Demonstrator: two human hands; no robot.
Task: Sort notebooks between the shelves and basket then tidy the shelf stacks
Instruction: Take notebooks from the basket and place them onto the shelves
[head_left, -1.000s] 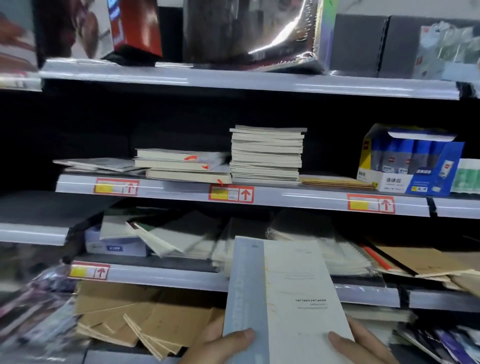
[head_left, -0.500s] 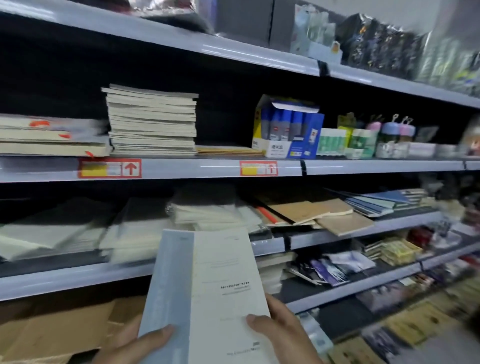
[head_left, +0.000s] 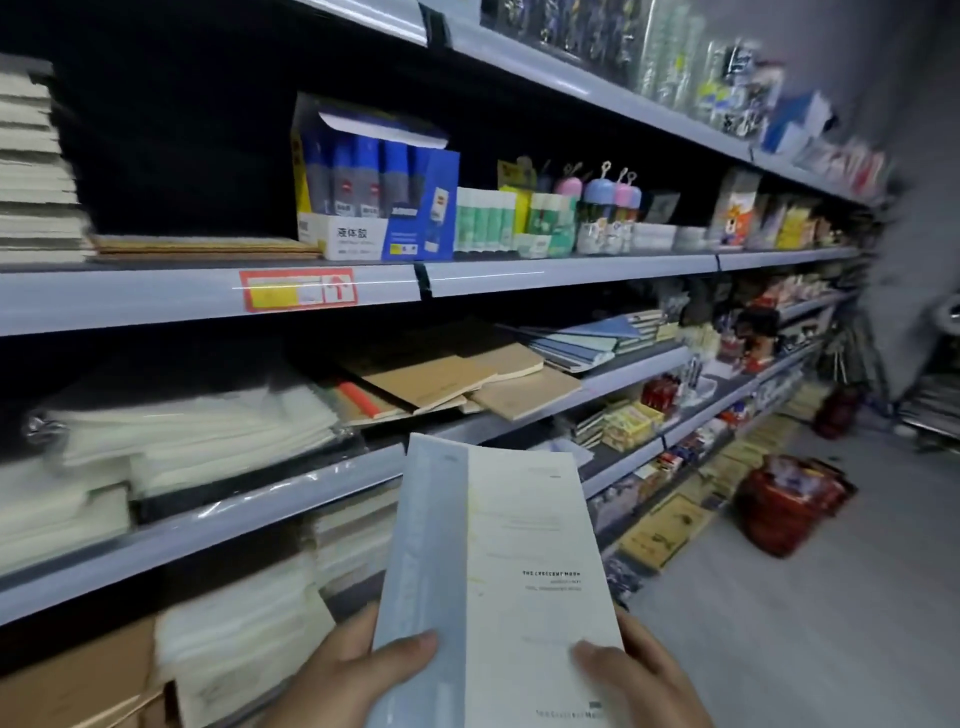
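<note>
- the tall, thin notebook with a cream paper cover and a pale blue-grey spine strip (head_left: 498, 577) is held up in front of the store shelves, low in the middle of the view, with its cover facing the camera.
- the left hand (head_left: 337, 675) holds its lower left corner, the thumb lying curled over the blue-grey strip.
- the right hand (head_left: 641, 675) holds the lower right edge, the thumb pressing on the cream cover; the other fingers are behind the notebook.
- behind it, flat brown kraft-paper notebooks (head_left: 457, 382) lie in a loose, uneven pile on the grey metal shelf (head_left: 634, 364), just beside blue and green notebooks (head_left: 587, 343).
- one shelf higher stands an open blue and white cardboard box of glue bottles (head_left: 374, 192).
- a red plastic shopping basket (head_left: 784, 504) stands on the grey floor to the right, well apart from the hands; what lies in it is too blurred to tell.
</note>
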